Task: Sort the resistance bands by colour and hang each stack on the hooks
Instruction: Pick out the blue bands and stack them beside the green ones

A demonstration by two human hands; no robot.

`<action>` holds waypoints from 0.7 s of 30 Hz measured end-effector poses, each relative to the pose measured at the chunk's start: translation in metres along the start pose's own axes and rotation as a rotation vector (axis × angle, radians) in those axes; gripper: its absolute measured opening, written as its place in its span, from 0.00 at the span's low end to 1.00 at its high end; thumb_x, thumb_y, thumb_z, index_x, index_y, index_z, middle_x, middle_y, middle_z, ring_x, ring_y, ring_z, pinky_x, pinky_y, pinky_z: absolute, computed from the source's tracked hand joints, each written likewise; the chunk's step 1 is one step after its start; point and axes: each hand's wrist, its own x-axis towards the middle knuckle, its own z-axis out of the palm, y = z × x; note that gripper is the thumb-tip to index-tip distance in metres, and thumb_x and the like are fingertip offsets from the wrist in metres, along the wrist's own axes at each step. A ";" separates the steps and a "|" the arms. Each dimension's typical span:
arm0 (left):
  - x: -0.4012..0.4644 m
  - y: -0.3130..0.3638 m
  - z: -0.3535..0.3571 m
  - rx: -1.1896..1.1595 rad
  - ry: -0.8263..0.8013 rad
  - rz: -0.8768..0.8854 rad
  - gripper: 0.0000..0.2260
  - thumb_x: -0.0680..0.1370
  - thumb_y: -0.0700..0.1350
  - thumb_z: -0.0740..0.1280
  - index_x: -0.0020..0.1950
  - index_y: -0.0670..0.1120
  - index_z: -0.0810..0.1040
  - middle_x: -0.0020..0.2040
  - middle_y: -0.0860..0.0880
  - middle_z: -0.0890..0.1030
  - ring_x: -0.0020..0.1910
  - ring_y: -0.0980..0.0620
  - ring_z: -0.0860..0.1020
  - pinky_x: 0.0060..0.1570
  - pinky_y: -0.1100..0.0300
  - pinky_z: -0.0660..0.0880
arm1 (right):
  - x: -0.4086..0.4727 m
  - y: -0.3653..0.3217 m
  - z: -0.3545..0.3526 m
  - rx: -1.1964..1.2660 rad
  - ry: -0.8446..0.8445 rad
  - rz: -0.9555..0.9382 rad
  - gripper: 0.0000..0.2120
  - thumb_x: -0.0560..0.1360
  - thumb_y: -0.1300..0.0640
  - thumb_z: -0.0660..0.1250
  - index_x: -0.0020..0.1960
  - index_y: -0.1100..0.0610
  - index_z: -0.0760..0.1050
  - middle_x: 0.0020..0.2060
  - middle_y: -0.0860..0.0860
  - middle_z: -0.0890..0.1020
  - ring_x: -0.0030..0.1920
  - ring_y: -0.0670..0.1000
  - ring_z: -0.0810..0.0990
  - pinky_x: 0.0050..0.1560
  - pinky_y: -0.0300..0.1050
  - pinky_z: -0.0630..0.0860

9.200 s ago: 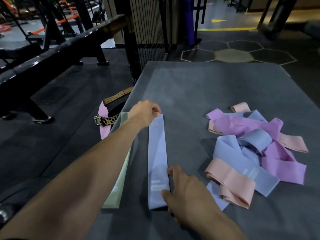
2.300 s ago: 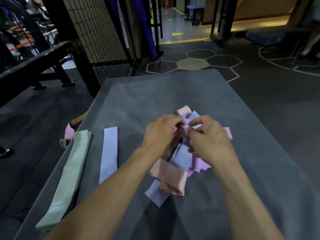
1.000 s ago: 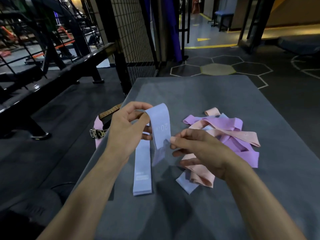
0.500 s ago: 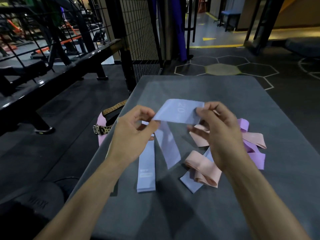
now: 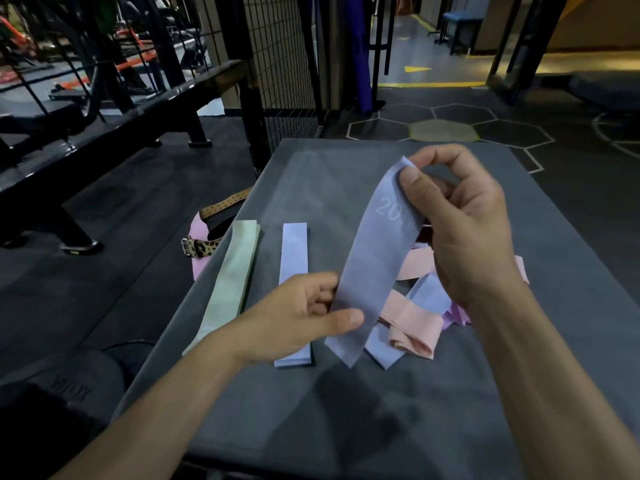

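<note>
On the grey padded worktop (image 5: pixel 346 410), from the left: flat pale green band (image 5: pixel 228 289), then flat light blue band (image 5: pixel 294 258). Left hand (image 5: pixel 298 317) pinching the lower end of a held-up light blue band (image 5: pixel 374 265), right hand (image 5: pixel 460 230) pinching its top. Beneath, tangled pile of pink, blue and purple bands (image 5: pixel 415 317).

Grey table (image 5: pixel 346 427): green band (image 5: pixel 231 282) beside blue band (image 5: pixel 294 258); mixed pile (image 5: pixel 415 306) of pink, blue, purple bands.
</note>
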 end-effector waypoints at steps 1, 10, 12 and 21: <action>-0.001 -0.006 0.000 0.044 0.002 -0.023 0.13 0.80 0.37 0.68 0.64 0.42 0.78 0.59 0.48 0.85 0.60 0.51 0.82 0.60 0.60 0.77 | 0.001 0.001 -0.001 -0.012 0.007 -0.003 0.04 0.80 0.60 0.67 0.48 0.52 0.75 0.36 0.59 0.77 0.34 0.53 0.74 0.29 0.44 0.72; -0.031 -0.044 -0.008 0.304 0.073 -0.186 0.18 0.81 0.49 0.68 0.34 0.49 0.67 0.30 0.48 0.65 0.33 0.52 0.64 0.35 0.53 0.68 | 0.002 0.010 -0.005 -0.117 0.224 -0.058 0.04 0.80 0.58 0.68 0.49 0.50 0.76 0.37 0.52 0.79 0.34 0.49 0.75 0.30 0.41 0.72; -0.040 -0.045 -0.011 0.224 0.107 -0.206 0.17 0.82 0.46 0.67 0.34 0.48 0.69 0.31 0.46 0.68 0.31 0.51 0.72 0.38 0.47 0.77 | 0.003 0.010 -0.007 -0.121 0.276 -0.059 0.04 0.80 0.58 0.68 0.49 0.50 0.75 0.36 0.49 0.79 0.32 0.47 0.75 0.29 0.40 0.72; -0.065 -0.045 -0.029 0.037 0.170 -0.387 0.15 0.84 0.42 0.63 0.37 0.41 0.73 0.36 0.41 0.83 0.33 0.45 0.84 0.30 0.57 0.78 | 0.044 0.046 0.011 -0.290 0.222 0.135 0.06 0.80 0.58 0.69 0.55 0.59 0.79 0.42 0.51 0.82 0.41 0.51 0.81 0.39 0.48 0.83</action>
